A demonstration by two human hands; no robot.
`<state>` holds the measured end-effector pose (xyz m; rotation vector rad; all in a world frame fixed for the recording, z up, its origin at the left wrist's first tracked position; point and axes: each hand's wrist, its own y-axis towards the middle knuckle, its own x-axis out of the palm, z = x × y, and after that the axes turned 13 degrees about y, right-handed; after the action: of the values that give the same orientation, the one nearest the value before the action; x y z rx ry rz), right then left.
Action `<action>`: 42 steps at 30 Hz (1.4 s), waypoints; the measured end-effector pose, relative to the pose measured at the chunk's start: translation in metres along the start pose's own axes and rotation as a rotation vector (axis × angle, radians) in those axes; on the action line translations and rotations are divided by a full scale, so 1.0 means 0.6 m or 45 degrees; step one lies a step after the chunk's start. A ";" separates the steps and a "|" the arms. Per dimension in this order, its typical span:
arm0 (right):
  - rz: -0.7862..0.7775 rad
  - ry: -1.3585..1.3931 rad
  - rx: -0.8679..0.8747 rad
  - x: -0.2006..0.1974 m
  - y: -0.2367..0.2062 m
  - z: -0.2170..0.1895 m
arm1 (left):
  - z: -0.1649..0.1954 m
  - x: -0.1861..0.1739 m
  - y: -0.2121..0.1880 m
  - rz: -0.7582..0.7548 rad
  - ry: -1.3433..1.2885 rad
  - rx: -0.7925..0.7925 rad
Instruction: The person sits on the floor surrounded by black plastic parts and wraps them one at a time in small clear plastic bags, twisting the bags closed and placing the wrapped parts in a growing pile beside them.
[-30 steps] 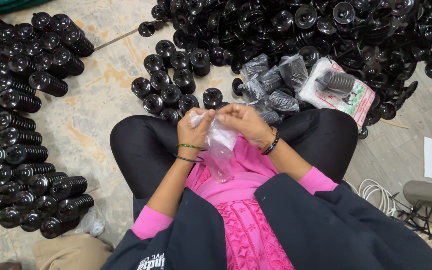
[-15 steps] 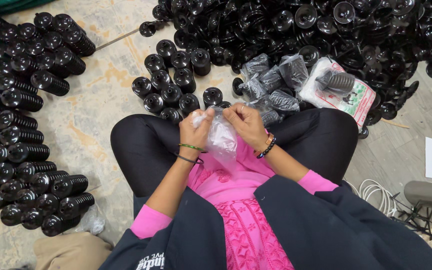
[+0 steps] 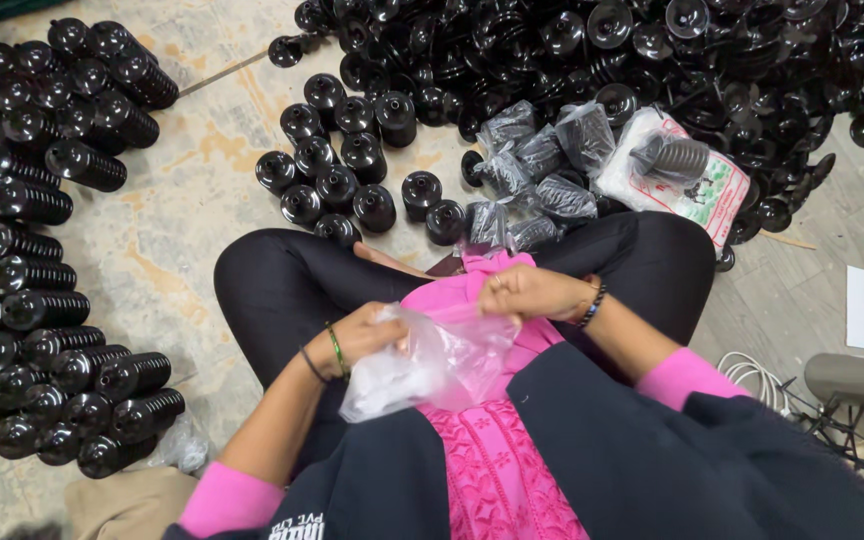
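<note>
I sit cross-legged on the floor, and both hands hold a clear, crumpled plastic bag (image 3: pixel 430 362) over my lap. My left hand (image 3: pixel 367 335) pinches its left edge; green and dark bangles circle that wrist. My right hand (image 3: pixel 527 292), with a dark bead bracelet, grips the bag's upper right edge. The bag hangs limp between them above my pink tunic. Nothing shows inside it.
Black ribbed plastic parts lie stacked at the left (image 3: pixel 42 290). A small upright group (image 3: pixel 352 170) stands ahead of my knees, with a big heap (image 3: pixel 592 50) behind. Several bagged parts (image 3: pixel 542 165) and a white printed sack (image 3: pixel 682 175) lie ahead right. White cable (image 3: pixel 752 375) lies at the right.
Both hands have dropped from in front of my knees down onto my lap, carrying the bag with them. They have spread slightly apart, stretching the bag.
</note>
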<state>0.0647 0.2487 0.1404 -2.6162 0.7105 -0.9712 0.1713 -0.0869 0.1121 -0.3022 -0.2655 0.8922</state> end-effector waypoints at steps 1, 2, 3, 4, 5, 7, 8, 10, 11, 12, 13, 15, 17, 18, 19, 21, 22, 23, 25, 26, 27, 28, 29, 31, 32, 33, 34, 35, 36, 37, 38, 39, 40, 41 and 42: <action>-0.055 -0.039 0.044 -0.004 -0.009 0.003 | -0.008 -0.003 -0.011 -0.012 0.040 -0.063; -0.107 -0.082 0.085 -0.010 -0.015 0.004 | -0.014 -0.006 -0.015 -0.027 0.084 -0.122; -0.088 -0.107 0.106 -0.018 -0.017 0.002 | -0.017 -0.013 -0.013 -0.033 -0.059 -0.164; -0.071 -0.133 0.129 -0.030 -0.016 -0.001 | -0.019 -0.022 -0.008 -0.058 -0.153 -0.170; -0.056 -0.159 0.152 -0.044 -0.011 -0.005 | -0.020 -0.036 0.002 -0.088 -0.210 -0.153; 0.053 -0.175 -0.036 -0.073 0.026 -0.011 | -0.024 -0.063 0.050 0.031 -0.176 -0.097; 0.228 -0.326 -0.178 -0.082 0.056 -0.006 | -0.028 -0.073 0.086 0.146 -0.146 -0.086; 0.740 -0.837 -0.494 -0.096 0.143 0.000 | -0.043 -0.083 0.172 0.509 -0.031 -0.128; 1.085 -1.190 -0.657 -0.098 0.184 0.004 | -0.052 -0.084 0.217 0.726 0.066 -0.198; 1.173 -1.335 -0.599 -0.100 0.216 0.008 | -0.062 -0.082 0.257 0.900 0.175 -0.284; 1.261 -1.481 -0.541 -0.104 0.236 0.009 | -0.071 -0.078 0.294 1.034 0.292 -0.388; 1.254 -1.488 -0.392 -0.106 0.254 0.013 | -0.087 -0.071 0.341 1.198 0.448 -0.584; 1.206 -1.477 -0.355 -0.100 0.257 0.002 | -0.090 -0.074 0.359 1.246 0.490 -0.676; 1.161 -1.460 -0.378 -0.101 0.252 0.003 | -0.089 -0.075 0.359 1.248 0.494 -0.696; 1.118 -1.443 -0.394 -0.105 0.246 0.004 | -0.087 -0.076 0.361 1.253 0.494 -0.707; 1.114 -1.268 -0.225 -0.104 0.235 -0.003 | -0.088 -0.079 0.361 1.237 0.487 -0.698; 1.105 -1.176 -0.144 -0.101 0.231 -0.006 | -0.087 -0.078 0.359 1.230 0.475 -0.691; 1.115 -1.255 -0.324 -0.099 0.226 -0.010 | -0.086 -0.079 0.357 1.219 0.467 -0.683; 1.122 -1.406 -0.701 -0.096 0.219 -0.024 | -0.088 -0.079 0.355 1.213 0.442 -0.667; 1.115 -1.187 -0.463 -0.094 0.218 -0.031 | -0.091 -0.080 0.355 1.200 0.431 -0.666; 1.093 -0.965 -0.223 -0.094 0.217 -0.038 | -0.096 -0.083 0.353 1.203 0.424 -0.670; 1.056 -0.740 0.013 -0.095 0.217 -0.043 | -0.101 -0.086 0.353 1.218 0.408 -0.672; 1.034 -0.770 0.010 -0.095 0.218 -0.045 | -0.107 -0.091 0.351 1.237 0.403 -0.682; 0.994 -0.839 -0.020 -0.103 0.228 -0.053 | -0.118 -0.104 0.349 1.311 0.400 -0.705; 1.063 -0.979 -0.170 -0.107 0.237 -0.053 | -0.124 -0.111 0.347 1.346 0.397 -0.720; 1.131 -1.117 -0.317 -0.110 0.247 -0.048 | -0.129 -0.117 0.347 1.370 0.382 -0.727; 1.195 -1.256 -0.466 -0.116 0.253 -0.042 | -0.135 -0.124 0.346 1.381 0.367 -0.734; 1.181 -1.233 -0.462 -0.121 0.259 -0.036 | -0.141 -0.129 0.345 1.382 0.347 -0.739; 1.168 -1.209 -0.458 -0.122 0.263 -0.030 | -0.147 -0.134 0.343 1.376 0.326 -0.738; 1.155 -1.186 -0.458 -0.123 0.266 -0.027 | -0.152 -0.138 0.342 1.352 0.298 -0.722; 1.116 -1.237 -0.446 -0.128 0.265 -0.024 | -0.157 -0.142 0.341 1.326 0.263 -0.710; 1.076 -1.287 -0.432 -0.133 0.262 -0.018 | -0.161 -0.145 0.339 1.287 0.220 -0.694; 1.035 -1.336 -0.417 -0.135 0.260 -0.015 | -0.165 -0.147 0.337 1.240 0.167 -0.677; 1.086 -1.228 -0.475 -0.132 0.255 -0.015 | -0.168 -0.148 0.337 1.195 0.111 -0.656; 1.134 -1.122 -0.532 -0.127 0.247 -0.013 | -0.171 -0.149 0.335 1.148 0.044 -0.635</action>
<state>-0.0431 0.1626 0.0462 -2.1986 1.6429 0.5864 0.0086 -0.0543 -0.0651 -0.9434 -0.3214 1.7047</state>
